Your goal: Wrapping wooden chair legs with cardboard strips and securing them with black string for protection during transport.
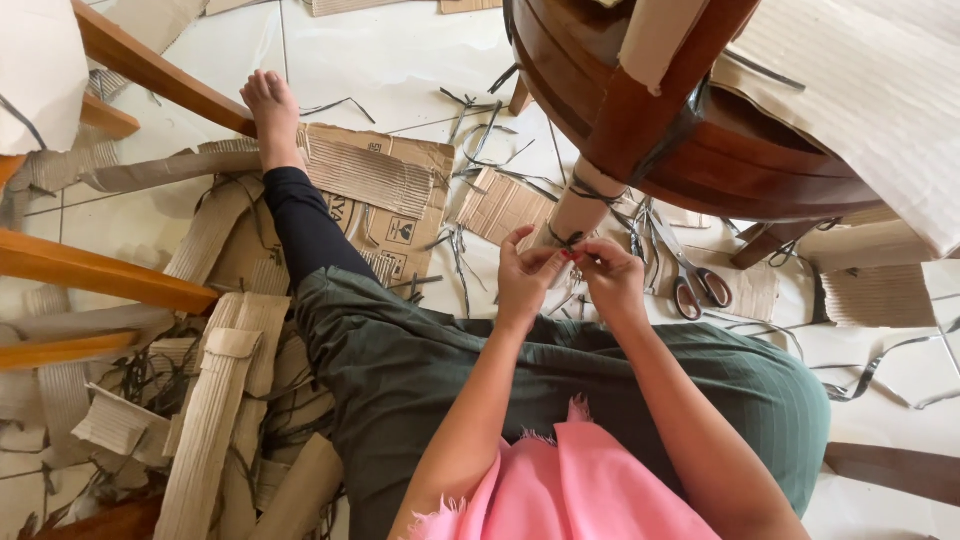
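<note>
I sit on a tiled floor looking down at my lap. My left hand (524, 270) and my right hand (610, 272) meet at the foot of a wooden furniture leg wrapped in corrugated cardboard (582, 208). Both pinch a thin dark strap (572, 241) that runs around the wrapping, fingertips close together. More dark strap (596, 190) circles the leg higher up, where brown wood (650, 110) shows bare above the cardboard.
Scissors (692, 275) lie on the floor just right of my right hand. Cardboard sheets (380, 190), strips (215, 400) and dark strap offcuts (480, 130) litter the tiles. Wooden chair rails (100, 272) stand at left. A round wooden piece (720, 160) hangs overhead.
</note>
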